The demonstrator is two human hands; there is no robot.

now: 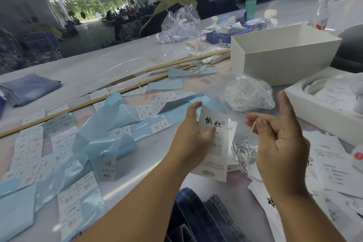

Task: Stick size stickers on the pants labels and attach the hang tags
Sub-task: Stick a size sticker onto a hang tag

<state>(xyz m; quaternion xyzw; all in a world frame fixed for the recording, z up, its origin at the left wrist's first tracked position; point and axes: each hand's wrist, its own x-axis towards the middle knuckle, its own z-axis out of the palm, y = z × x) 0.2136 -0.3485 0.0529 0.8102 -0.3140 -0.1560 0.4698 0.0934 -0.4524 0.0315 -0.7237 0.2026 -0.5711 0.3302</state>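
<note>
Head view, 1 frame. Left hand (193,133): fingers pinching hang tag (214,143), held upright just above bench (117,61), printed face to camera. Right hand (279,139): thumb & forefinger pinching white string (250,135), other fingers loosely curled; more strings lie under it. Pants (198,216): dark denim, near bench edge, below both hands. Sticker strips (64,135) on blue backing, left, untouched. Step, prob.: stringing tag. Next needs string end fed through tag hole; hole not visible.
</note>
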